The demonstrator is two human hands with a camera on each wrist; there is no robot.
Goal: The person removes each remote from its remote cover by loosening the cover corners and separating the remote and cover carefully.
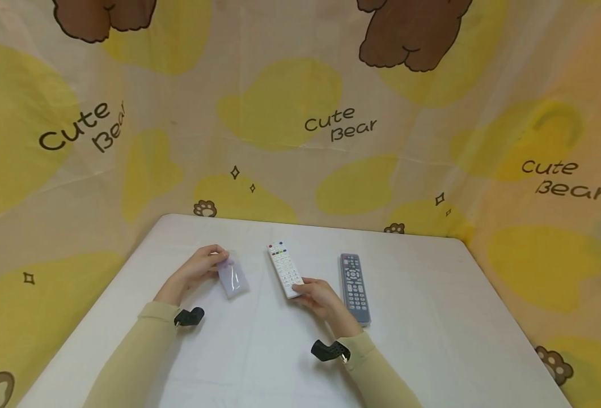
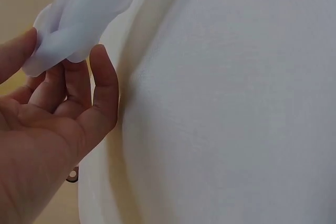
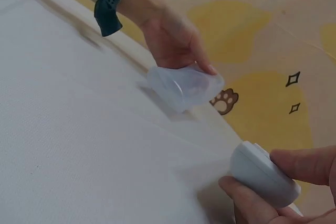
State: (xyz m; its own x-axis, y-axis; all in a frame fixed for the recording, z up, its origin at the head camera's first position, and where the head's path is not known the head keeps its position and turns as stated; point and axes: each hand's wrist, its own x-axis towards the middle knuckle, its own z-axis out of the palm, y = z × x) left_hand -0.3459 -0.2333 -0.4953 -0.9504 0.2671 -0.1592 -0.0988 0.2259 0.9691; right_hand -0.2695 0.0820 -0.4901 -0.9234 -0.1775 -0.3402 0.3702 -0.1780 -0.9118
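The left hand (image 1: 200, 267) pinches a translucent sleeve (image 1: 235, 281) by its upper end while the right hand (image 1: 322, 300) grips a white remote (image 1: 284, 267) by its near end, the two well apart above the white table (image 1: 433, 317). Pairing them seems the step in hand; the next move likely calls for opening the limp sleeve and aligning the remote. Farther right lies a dark remote (image 1: 354, 286).
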